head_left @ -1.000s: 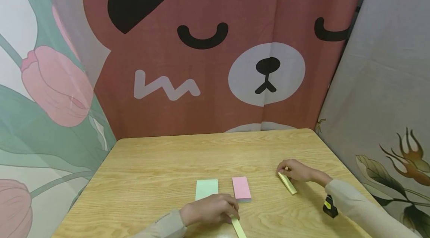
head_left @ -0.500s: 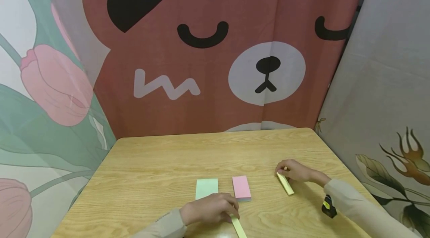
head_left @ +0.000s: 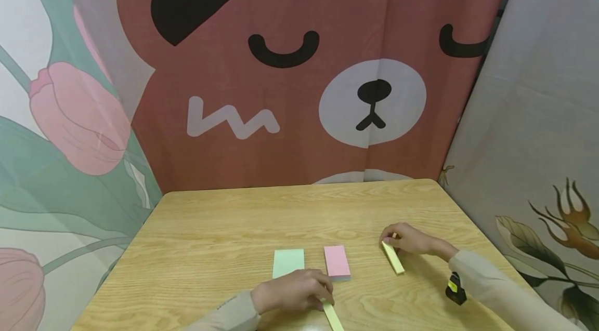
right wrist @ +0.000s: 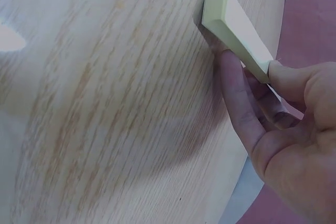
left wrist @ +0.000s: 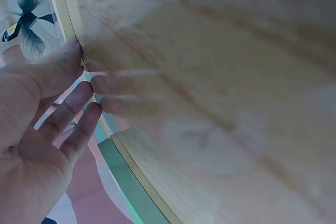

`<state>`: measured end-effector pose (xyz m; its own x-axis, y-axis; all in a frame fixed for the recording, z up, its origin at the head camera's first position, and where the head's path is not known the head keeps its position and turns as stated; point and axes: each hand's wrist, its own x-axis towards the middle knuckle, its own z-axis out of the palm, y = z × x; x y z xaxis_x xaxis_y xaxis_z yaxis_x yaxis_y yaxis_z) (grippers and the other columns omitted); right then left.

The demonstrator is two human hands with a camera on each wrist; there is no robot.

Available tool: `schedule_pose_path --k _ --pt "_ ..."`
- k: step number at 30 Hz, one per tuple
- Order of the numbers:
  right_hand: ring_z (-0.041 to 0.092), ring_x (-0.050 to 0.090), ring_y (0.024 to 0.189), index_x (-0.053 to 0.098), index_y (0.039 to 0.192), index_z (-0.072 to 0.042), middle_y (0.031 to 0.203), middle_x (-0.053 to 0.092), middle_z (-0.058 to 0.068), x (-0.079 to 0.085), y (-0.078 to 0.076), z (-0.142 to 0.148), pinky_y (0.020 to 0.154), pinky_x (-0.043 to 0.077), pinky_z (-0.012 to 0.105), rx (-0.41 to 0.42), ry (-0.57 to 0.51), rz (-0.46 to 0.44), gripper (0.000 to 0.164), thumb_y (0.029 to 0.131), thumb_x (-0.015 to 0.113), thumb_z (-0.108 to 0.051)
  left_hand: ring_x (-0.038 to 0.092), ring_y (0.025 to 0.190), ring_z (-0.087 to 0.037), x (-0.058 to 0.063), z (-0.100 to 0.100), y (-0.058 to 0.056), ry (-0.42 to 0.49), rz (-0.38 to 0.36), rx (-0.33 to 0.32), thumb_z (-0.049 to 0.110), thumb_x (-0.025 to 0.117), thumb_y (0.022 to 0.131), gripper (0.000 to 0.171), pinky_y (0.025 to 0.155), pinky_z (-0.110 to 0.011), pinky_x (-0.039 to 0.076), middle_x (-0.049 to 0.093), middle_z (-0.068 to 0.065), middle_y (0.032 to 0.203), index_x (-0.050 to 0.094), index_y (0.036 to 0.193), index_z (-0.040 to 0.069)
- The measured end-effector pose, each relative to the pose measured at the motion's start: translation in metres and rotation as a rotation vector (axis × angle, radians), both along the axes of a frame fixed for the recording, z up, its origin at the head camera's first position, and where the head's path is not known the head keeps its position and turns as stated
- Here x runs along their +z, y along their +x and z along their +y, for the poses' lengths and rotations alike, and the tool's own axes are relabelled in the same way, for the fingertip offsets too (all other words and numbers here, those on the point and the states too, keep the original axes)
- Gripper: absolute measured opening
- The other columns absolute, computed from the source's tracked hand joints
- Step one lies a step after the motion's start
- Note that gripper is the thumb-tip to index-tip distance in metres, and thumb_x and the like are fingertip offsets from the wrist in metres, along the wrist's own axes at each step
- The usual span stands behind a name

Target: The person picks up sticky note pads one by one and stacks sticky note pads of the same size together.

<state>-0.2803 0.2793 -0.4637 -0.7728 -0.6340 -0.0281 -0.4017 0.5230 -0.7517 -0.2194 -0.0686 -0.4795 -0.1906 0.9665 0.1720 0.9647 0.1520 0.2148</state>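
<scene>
My right hand (head_left: 407, 240) pinches a narrow yellow sticky note pad (head_left: 393, 259) near its far end, at the right of the table. In the right wrist view the pad (right wrist: 239, 30) is tilted, thumb on one side and fingers beneath. At the front, my left hand (head_left: 295, 290) holds the end of another narrow yellow pad (head_left: 333, 316), its thumb at the pad's end; the index finger is largely hidden. A pale green pad (head_left: 288, 261) lies just behind the left hand, its near part covered. The pink pad (head_left: 337, 261) lies to its right.
The wood-grain table (head_left: 224, 232) has a far edge against a hanging cloth (head_left: 290, 159) with a bear print. Patterned cloths hang at both sides. A black device (head_left: 455, 289) sits beneath the right wrist.
My right hand has shifted slightly left with the yellow pad, whose near end has swung left and down. The left hand and the other pads have stayed put.
</scene>
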Motion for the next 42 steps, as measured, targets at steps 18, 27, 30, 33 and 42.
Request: schedule_pose_path --k 18,27,30,33,42 --pt "0.027 0.057 0.066 0.057 0.101 0.004 0.085 0.055 0.015 -0.005 0.0 -0.01 0.054 0.051 0.044 -0.005 -0.062 -0.09 0.021 0.092 0.045 -0.01 0.043 0.1 0.006 0.0 0.0 0.0 -0.001 0.0 0.003 0.023 0.063 0.079 0.024 0.084 -0.005 0.032 0.054 0.013 0.103 0.065 0.103 0.019" --pt "0.027 0.056 0.064 0.058 0.1 0.003 0.08 0.055 0.013 -0.006 -0.001 -0.022 0.052 0.051 0.042 -0.007 -0.055 -0.1 0.019 0.092 0.046 -0.01 0.043 0.099 0.006 0.0 -0.001 0.001 0.006 -0.001 -0.001 0.022 0.064 0.079 0.024 0.084 -0.005 0.032 0.055 0.012 0.103 0.066 0.102 0.018" --pt "0.026 0.056 0.063 0.057 0.1 0.004 0.08 0.055 0.013 -0.007 -0.002 -0.025 0.052 0.051 0.041 -0.005 -0.056 -0.098 0.019 0.092 0.046 -0.01 0.043 0.099 0.005 0.0 -0.001 0.001 0.004 -0.006 -0.001 0.021 0.063 0.079 0.024 0.084 -0.005 0.032 0.055 0.012 0.103 0.066 0.103 0.018" --pt "0.029 0.056 0.064 0.057 0.101 0.004 0.081 0.055 0.013 -0.007 -0.002 -0.028 0.052 0.051 0.041 0.0 -0.056 -0.096 0.02 0.092 0.046 -0.01 0.043 0.099 0.006 -0.001 -0.001 0.001 0.0 -0.001 0.0 0.022 0.063 0.079 0.024 0.084 -0.005 0.032 0.055 0.012 0.103 0.065 0.103 0.018" --pt "0.035 0.057 0.064 0.057 0.102 0.005 0.084 0.055 0.015 -0.005 -0.003 -0.039 0.053 0.051 0.043 0.027 -0.074 -0.123 0.021 0.093 0.045 -0.009 0.043 0.099 0.006 -0.001 -0.001 0.001 -0.002 0.003 0.005 0.022 0.063 0.079 0.024 0.084 -0.005 0.032 0.055 0.013 0.103 0.066 0.103 0.019"
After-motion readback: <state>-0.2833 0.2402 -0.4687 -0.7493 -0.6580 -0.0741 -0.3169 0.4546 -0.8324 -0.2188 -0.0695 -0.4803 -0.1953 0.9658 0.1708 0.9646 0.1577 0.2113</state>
